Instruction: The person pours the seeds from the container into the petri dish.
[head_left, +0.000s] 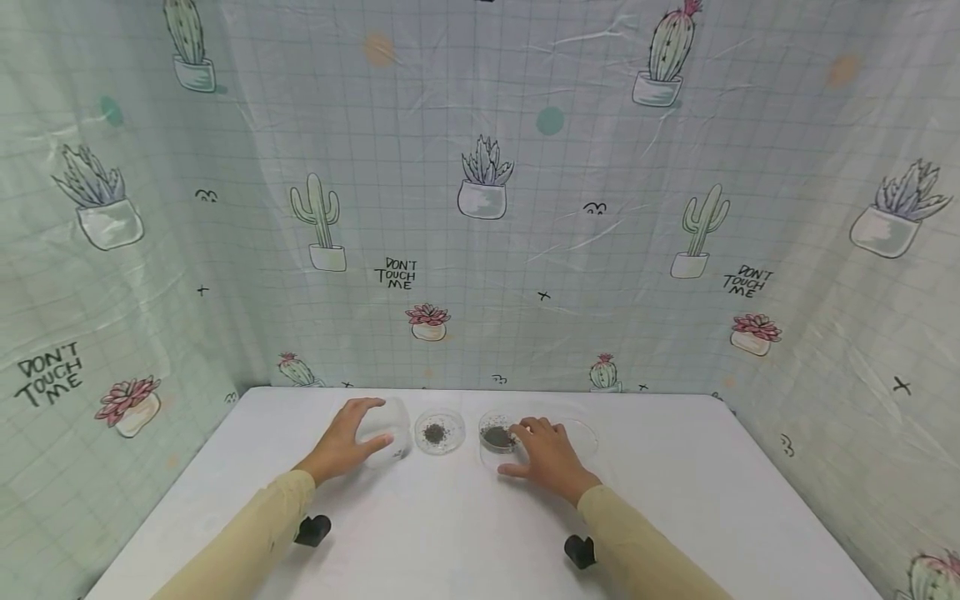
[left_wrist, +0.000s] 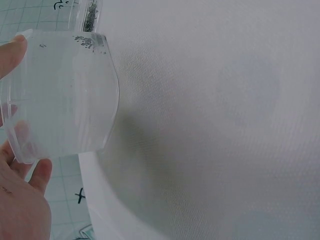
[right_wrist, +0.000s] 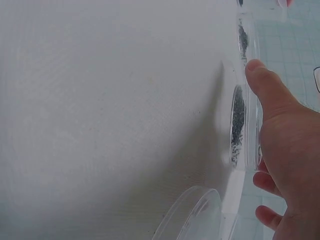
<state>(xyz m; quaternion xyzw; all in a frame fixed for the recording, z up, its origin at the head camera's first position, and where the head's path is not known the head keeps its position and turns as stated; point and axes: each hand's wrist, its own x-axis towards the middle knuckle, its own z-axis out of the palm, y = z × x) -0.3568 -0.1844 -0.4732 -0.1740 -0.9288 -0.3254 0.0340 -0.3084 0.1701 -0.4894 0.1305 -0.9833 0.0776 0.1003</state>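
In the head view my left hand (head_left: 347, 442) grips a clear plastic cup (head_left: 386, 429) from its left side. The left wrist view shows the thumb and fingers on opposite sides of the cup (left_wrist: 65, 95), with dark specks on or behind its wall. My right hand (head_left: 551, 460) holds a clear petri dish (head_left: 497, 438) of dark grains, fingers bent at its right side. In the right wrist view the dish (right_wrist: 238, 127) lies between thumb and fingers; the palm hides part of the rim. Another petri dish (head_left: 440, 432), with a small heap of dark grains, sits between the hands.
A round clear dish or lid (head_left: 581, 437) lies just right of my right hand, also visible as a clear rim (right_wrist: 200, 215) in the right wrist view. A white table (head_left: 450, 533) carries everything, with a cactus-print curtain (head_left: 480, 250) behind and at both sides.
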